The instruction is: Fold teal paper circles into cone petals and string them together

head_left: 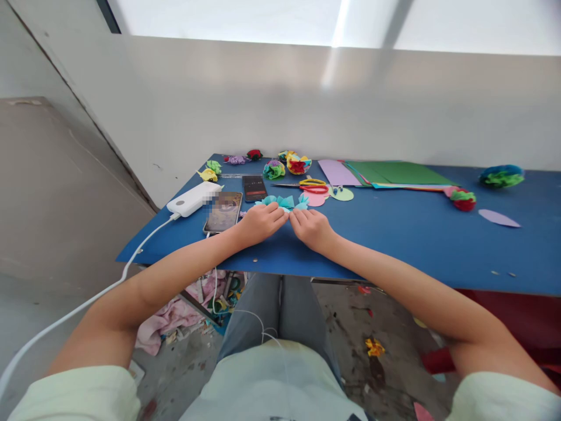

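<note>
My left hand (pixel 262 222) and my right hand (pixel 310 227) meet over the blue table (pixel 416 234), fingertips almost touching. Both pinch a light-blue folded paper flower (pixel 284 202) whose pleated petals fan out just beyond the fingers. The part of the paper under the fingers is hidden. Yellow-and-red scissors (pixel 312 186) lie just behind the flower, beside a pink paper circle (pixel 315 199) and a pale green circle (pixel 342 194).
Two phones (pixel 223 211) (pixel 254 187) and a white power bank (pixel 193 199) with a cable lie at the left. Several finished paper flowers (pixel 298 163) line the back edge. Coloured paper sheets (pixel 394 173) lie at centre right, with more flowers (pixel 502 175) (pixel 462 199) beyond.
</note>
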The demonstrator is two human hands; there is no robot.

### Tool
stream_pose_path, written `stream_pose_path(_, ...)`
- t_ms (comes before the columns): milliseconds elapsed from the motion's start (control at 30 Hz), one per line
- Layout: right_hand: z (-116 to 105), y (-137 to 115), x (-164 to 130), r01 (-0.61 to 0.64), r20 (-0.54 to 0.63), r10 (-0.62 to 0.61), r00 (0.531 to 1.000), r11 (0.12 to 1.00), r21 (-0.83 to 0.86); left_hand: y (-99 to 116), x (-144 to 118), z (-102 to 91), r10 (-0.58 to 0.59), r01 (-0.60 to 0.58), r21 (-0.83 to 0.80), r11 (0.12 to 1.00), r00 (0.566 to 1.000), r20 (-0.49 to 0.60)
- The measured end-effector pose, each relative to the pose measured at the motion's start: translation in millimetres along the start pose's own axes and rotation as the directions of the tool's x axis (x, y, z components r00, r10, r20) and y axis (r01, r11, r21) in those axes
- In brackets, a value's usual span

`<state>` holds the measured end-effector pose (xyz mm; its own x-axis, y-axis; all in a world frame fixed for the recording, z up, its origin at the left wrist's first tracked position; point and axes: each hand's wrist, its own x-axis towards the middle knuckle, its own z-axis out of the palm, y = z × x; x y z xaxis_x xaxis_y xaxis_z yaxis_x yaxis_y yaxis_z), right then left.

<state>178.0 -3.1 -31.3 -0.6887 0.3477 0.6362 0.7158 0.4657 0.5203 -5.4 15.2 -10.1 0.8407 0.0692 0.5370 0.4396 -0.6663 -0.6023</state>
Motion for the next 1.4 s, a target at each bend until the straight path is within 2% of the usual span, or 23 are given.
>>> stream_pose_path(433,-1.6,3.8,-1.8,0.016,-0.001,-0.016,1.0,0.998,0.06,-4.5,-1.0,2.1,-0.007,0.007,-0.054,0.999,1.0,0.003)
stream_pose_path(733,-1.7,1.2,0.8,-0.027,0.019,0.026,0.999,0.997,0.078,-6.6,-1.3,3.6,0.01,-0.006,-0.109,0.994,0.999,0.036)
stream_pose_path(1400,-7.1,5.1,-0.7,-0.096,0.025,0.094,0.995,0.989,0.113,-4.5,-5.4,3.5,-0.026,0.024,-0.136,0.99,1.0,-0.012)
